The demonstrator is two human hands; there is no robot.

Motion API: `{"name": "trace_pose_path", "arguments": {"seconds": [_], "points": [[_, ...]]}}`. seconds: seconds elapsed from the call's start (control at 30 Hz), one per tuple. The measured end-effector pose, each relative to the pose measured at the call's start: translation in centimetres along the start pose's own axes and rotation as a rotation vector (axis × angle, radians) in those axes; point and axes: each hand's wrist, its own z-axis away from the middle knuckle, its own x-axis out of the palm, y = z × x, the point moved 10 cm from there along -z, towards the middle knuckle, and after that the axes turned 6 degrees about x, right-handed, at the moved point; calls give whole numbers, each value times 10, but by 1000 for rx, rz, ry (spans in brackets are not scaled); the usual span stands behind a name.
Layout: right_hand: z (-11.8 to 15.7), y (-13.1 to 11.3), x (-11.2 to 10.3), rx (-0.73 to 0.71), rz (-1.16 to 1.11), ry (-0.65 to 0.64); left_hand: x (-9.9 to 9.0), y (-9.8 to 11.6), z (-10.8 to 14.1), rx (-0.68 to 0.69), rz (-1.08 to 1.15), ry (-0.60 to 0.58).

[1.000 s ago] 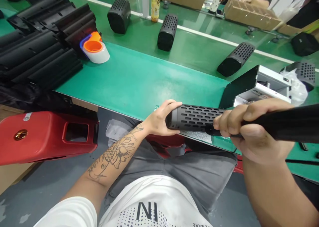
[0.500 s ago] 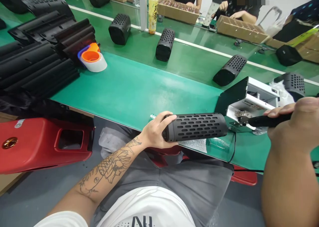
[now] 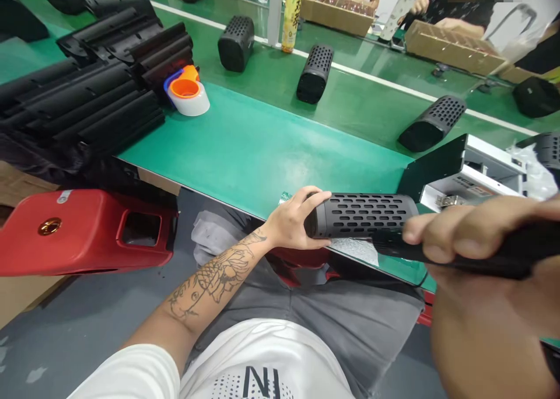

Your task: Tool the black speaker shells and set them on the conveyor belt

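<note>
My left hand (image 3: 295, 219) is closed around the left end of a black cylindrical speaker housing (image 3: 367, 207) with slotted holes. The housing lies on its side at the front edge of the green work table (image 3: 258, 154). In front of the camera, my right hand (image 3: 476, 241) grips a black electric screwdriver (image 3: 396, 244), its front end pointing left across the housing's lower right side. The tip is hard to make out against the black housing. Behind the right hand stands a white and black screw feeder (image 3: 494, 180), partly covered by the fingers.
Stacked black housing shells (image 3: 83, 104) lie at the left beside a tape roll (image 3: 192, 101) with an orange core. Several speakers (image 3: 315, 75) stand along the green belt (image 3: 271, 90). A red stool (image 3: 83, 230) is at the left. Across the belt, people sit by cardboard boxes (image 3: 450, 46).
My right hand has brought the screwdriver left, away from the screw feeder and over the speaker housing. My left hand keeps its hold on the housing. The whole view has shifted slightly.
</note>
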Motion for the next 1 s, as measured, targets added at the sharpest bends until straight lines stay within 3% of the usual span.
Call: {"name": "trace_pose_path", "arguments": {"seconds": [0.07, 0.17, 0.33, 0.57, 0.83, 1.0], "points": [[-3, -2, 39, -13, -38, -82, 0, 0, 0, -4, 12, 10], [-8, 1, 63, -18, -34, -93, 0, 1, 0, 1, 15, 21], [-8, 9, 70, -10, -6, -97, 0, -1, 1, -10, 20, 33], [-8, 16, 84, 31, 13, -200, 0, 0, 0, -7, 29, 34], [-2, 22, 112, 42, -103, -482, 2, 0, -1, -39, 18, 1], [-2, 24, 108, 42, -129, -467, 3, -4, 0, -109, 23, -29]]}}
